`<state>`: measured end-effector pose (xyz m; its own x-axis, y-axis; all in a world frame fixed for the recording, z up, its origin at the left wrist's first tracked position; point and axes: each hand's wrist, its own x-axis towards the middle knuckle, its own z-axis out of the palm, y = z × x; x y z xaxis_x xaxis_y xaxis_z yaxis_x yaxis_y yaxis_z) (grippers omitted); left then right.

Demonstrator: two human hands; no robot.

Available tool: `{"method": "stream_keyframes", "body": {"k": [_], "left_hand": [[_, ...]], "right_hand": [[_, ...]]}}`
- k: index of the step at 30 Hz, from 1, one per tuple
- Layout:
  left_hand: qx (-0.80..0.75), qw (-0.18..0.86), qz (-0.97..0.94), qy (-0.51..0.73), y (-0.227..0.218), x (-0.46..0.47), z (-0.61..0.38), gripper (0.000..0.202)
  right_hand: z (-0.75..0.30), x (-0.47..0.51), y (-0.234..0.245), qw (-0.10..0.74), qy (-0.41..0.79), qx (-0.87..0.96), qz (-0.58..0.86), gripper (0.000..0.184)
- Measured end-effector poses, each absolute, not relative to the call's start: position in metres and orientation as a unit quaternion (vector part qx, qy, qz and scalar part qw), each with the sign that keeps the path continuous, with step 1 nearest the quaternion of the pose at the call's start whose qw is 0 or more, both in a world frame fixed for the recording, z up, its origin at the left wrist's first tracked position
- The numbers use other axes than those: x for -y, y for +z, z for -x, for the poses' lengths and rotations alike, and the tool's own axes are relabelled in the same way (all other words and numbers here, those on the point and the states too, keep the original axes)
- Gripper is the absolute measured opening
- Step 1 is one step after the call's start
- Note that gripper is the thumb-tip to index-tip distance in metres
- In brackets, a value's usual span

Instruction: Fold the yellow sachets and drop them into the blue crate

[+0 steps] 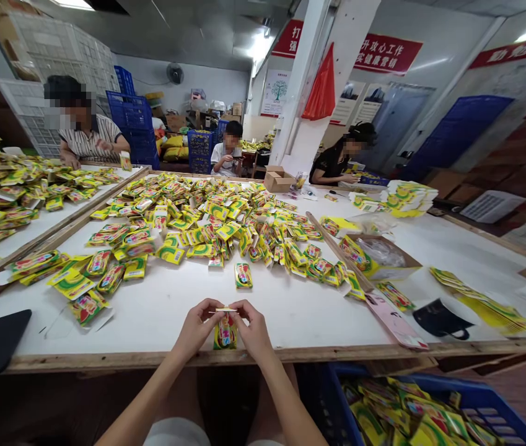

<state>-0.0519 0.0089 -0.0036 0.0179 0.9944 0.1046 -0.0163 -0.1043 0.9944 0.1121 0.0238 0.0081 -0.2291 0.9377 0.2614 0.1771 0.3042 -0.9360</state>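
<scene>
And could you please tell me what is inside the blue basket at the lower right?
The blue basket holds a jumbled heap of yellow boxes with green and red print. Only the upper ones show; they cover whatever lies deeper.

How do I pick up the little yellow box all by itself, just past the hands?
Try pinching the box by its two long side edges, coming from above on the near side. It looks flat, printed face up, and stands apart from the pile, which lies on its far side.
</scene>
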Motion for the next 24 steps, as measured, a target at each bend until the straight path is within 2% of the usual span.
{"method": "stream_keyframes", "body": {"k": [10,18,21,24], "left_hand": [[-0.483,0.453,-0.487,0.570,0.003,-0.015,0.039,0.021],[-0.479,0.459,-0.528,0.531,-0.004,-0.009,0.045,0.022],[-0.482,0.386,-0.611,0.496,0.001,-0.008,0.056,0.021],[-0.524,0.236,-0.684,0.450,0.007,-0.022,0.086,0.031]], "right_hand": [[-0.105,-0.032,0.016,0.465,0.389,0.653,0.454,0.019],[-0.105,-0.027,0.009,0.451,0.450,0.636,0.436,0.022],[-0.112,-0.018,0.013,0.463,0.435,0.639,0.434,0.021],[-0.155,0.002,0.035,0.502,0.276,0.635,0.519,0.024]]}}
